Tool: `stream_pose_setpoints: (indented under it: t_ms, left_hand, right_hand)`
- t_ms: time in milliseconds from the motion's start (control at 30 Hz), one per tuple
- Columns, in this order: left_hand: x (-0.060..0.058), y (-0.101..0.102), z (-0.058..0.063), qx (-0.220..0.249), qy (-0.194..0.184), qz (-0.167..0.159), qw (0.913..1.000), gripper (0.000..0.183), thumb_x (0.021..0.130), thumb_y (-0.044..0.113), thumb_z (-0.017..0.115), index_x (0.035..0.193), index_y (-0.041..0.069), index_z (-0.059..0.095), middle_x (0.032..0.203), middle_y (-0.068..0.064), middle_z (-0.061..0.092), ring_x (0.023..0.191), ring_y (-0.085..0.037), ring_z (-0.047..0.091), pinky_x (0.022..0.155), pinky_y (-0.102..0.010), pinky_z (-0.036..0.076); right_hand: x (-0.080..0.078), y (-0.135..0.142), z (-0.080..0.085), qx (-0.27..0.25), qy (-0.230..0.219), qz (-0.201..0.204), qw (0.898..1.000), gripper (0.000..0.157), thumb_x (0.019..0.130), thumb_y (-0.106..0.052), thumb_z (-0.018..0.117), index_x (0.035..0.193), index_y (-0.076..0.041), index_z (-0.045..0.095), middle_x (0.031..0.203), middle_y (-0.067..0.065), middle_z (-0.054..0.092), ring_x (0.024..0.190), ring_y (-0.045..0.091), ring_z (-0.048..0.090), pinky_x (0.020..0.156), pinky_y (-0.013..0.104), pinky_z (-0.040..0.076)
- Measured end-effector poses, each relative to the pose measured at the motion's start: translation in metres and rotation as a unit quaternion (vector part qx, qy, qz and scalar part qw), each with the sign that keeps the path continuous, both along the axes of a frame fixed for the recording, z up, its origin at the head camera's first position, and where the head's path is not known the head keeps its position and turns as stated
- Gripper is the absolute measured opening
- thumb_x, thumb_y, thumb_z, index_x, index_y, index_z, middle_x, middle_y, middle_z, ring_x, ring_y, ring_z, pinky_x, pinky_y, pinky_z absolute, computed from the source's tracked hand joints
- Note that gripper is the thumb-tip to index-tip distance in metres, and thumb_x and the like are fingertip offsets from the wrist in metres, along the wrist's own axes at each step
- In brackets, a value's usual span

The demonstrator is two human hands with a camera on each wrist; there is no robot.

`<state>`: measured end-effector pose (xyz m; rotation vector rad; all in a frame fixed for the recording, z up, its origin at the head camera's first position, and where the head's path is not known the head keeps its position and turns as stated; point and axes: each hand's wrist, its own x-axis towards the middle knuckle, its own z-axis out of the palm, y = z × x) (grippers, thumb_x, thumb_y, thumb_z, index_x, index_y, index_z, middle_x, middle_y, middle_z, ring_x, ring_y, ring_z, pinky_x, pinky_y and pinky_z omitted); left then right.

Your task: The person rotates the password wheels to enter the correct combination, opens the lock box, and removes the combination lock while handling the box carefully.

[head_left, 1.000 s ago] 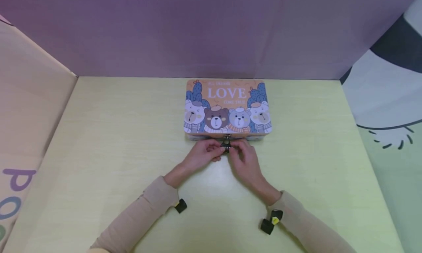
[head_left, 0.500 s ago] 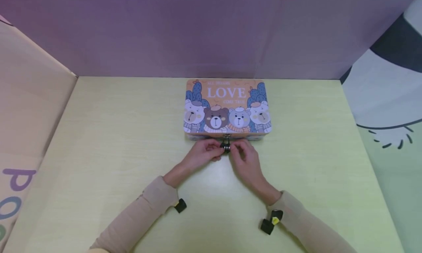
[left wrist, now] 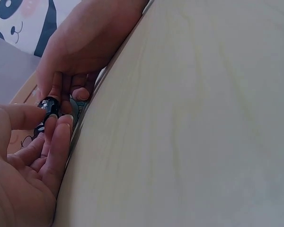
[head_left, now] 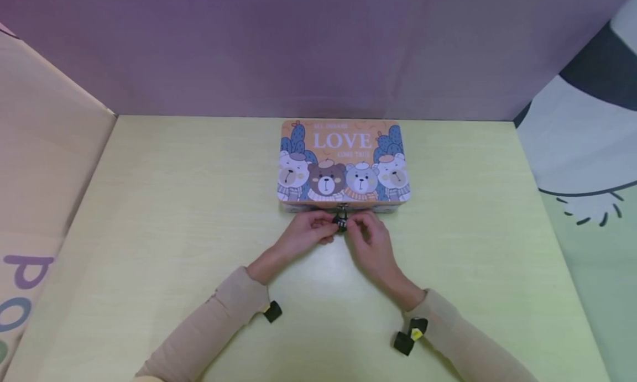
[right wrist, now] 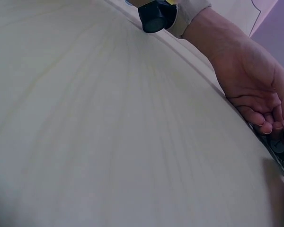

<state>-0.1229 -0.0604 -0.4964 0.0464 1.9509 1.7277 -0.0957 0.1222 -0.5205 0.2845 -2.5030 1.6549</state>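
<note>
A small black combination padlock (head_left: 341, 222) hangs by its shackle from the metal clasp (head_left: 343, 205) on the front of a tin box (head_left: 343, 161). Orange with printed bears, cacti and the word LOVE, the box has its lid down. My left hand (head_left: 306, 233) pinches the padlock's left side between thumb and fingers. From the right, my right hand (head_left: 370, 241) pinches its other side, thumb and forefinger at the number dials. In the left wrist view the padlock (left wrist: 48, 108) sits between both hands' fingertips. The right wrist view shows only a sliver of it, at the right edge.
The box stands at the back of a pale wooden table (head_left: 174, 205), close to a purple backdrop (head_left: 249, 50). Printed cloth panels rise at both sides. A small black camera (head_left: 272, 311) is strapped to the left wrist, and another (head_left: 404, 343) to the right.
Both hands stay at the padlock while it tilts slightly between the fingers. The right fingertips shift a little at its dials. The box has not moved.
</note>
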Motion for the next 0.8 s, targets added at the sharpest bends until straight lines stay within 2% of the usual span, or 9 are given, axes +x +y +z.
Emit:
stream_pose_setpoints:
  t_ms: [133,433,800]
  left_hand:
    - [-0.0003,-0.0004,-0.001,0.001,-0.001,0.0,1.0,0.028,0.093,0.007,0.064,0.117,-0.007,0.061,0.107,-0.023,0.068,0.091,-0.032,0.067,0.084,-0.036,0.059]
    - [0.0014,-0.0008,0.0024,0.003,0.013,0.003,0.9999,0.026,0.093,0.01,0.066,0.113,-0.005,0.063,0.102,-0.018,0.07,0.083,-0.022,0.067,0.079,-0.031,0.06]
    - [0.0017,-0.0016,0.002,0.004,0.016,0.002,0.9999,0.025,0.094,0.01,0.063,0.113,-0.007,0.062,0.101,-0.018,0.07,0.079,-0.016,0.066,0.078,-0.03,0.06]
  right_hand:
    - [0.0001,-0.0001,0.0004,-0.003,-0.003,0.001,1.0,0.007,0.096,-0.011,0.06,0.096,-0.005,0.064,0.093,0.003,0.061,0.089,0.016,0.053,0.084,0.034,0.045]
    - [-0.0002,0.0003,0.0006,0.003,-0.011,0.001,1.0,0.009,0.097,-0.012,0.059,0.097,-0.006,0.064,0.094,0.003,0.061,0.089,0.017,0.053,0.085,0.035,0.044]
    - [-0.0009,0.0,0.0006,0.011,-0.002,0.0,1.0,0.01,0.097,-0.013,0.059,0.096,-0.005,0.065,0.094,0.004,0.062,0.089,0.018,0.054,0.085,0.035,0.044]
